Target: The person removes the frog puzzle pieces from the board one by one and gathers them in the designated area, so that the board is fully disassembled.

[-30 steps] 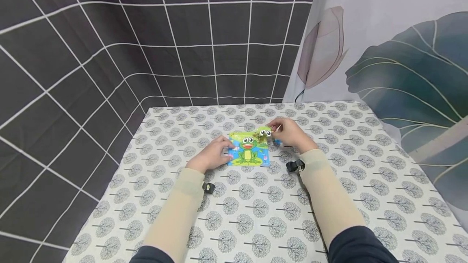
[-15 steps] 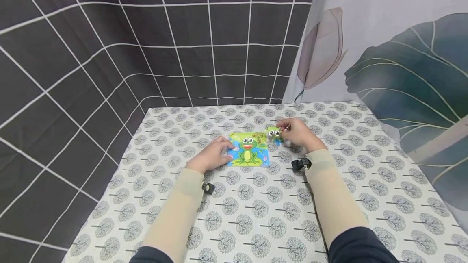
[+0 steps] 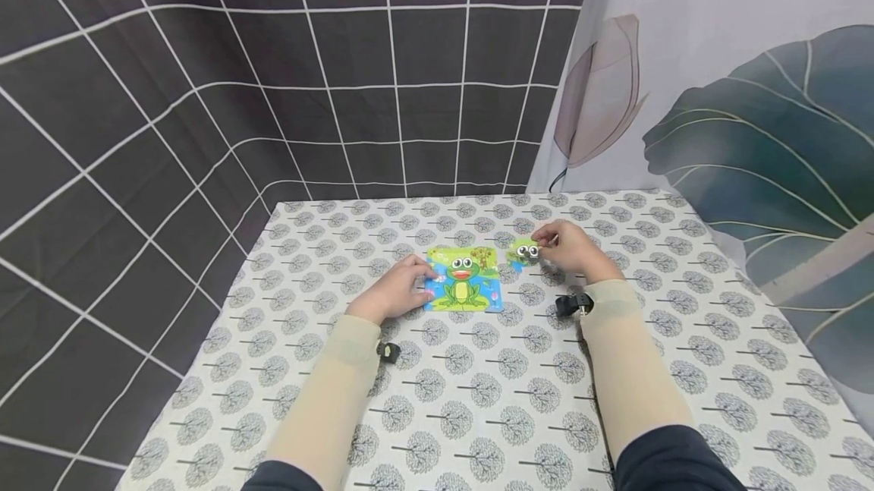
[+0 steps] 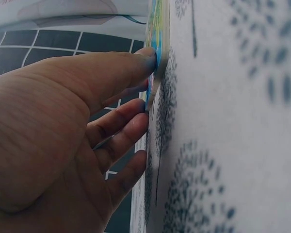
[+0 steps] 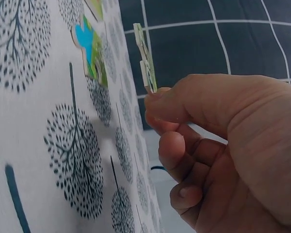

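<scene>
A square frog jigsaw puzzle (image 3: 464,291) lies flat on the table, its picture a green frog on blue with a tree. My left hand (image 3: 399,287) rests at its left edge; in the left wrist view thumb and fingertips touch the puzzle's rim (image 4: 157,53), the fingers loosely extended. To the right, my right hand (image 3: 570,251) pinches a puzzle piece (image 3: 527,251) showing frog eyes between thumb and forefinger. In the right wrist view this piece (image 5: 146,60) is raised above the cloth, edge-on. Below it on the table lies another blue-and-green puzzle piece (image 5: 90,51).
A white cloth with grey tree prints (image 3: 457,392) covers the table. Behind and left hangs a dark curtain with a white grid (image 3: 355,111). A white drape with large leaf prints (image 3: 771,127) hangs at the right.
My right hand has moved right with the eyed piece, from over the puzzle's top right corner to beside it. My left hand has stayed at the puzzle's left edge.
</scene>
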### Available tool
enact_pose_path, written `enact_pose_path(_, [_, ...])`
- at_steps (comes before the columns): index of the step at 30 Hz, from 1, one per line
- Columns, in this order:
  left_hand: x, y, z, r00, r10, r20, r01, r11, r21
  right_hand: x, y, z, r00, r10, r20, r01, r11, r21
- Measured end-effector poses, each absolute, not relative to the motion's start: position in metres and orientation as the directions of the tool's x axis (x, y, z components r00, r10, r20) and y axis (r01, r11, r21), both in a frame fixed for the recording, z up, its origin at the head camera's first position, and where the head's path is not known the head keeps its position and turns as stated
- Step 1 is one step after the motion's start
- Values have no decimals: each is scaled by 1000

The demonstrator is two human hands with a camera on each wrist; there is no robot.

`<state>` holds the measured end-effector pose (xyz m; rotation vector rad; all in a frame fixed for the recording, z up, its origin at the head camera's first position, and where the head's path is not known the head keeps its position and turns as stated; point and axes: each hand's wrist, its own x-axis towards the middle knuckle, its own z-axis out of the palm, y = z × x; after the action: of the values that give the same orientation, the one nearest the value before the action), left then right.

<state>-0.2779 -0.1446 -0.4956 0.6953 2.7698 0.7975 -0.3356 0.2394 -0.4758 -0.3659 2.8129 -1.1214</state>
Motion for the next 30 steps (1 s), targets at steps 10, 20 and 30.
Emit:
enact_pose_path(10, [-278, -145, -497, -878, 478, -38, 381, 745, 547, -333, 249, -479, -969, -245, -36, -155, 710, -687])
enact_pose_path(20, [-278, -144, -497, -875, 484, -36, 386, 740, 550, -329, 263, -478, -973, -224, -50, -136, 737, -662])
enact_pose_path(30, [-279, -144, -497, -875, 483, -44, 379, 738, 559, -327, 269, -478, -972, -217, -92, -101, 737, -669])
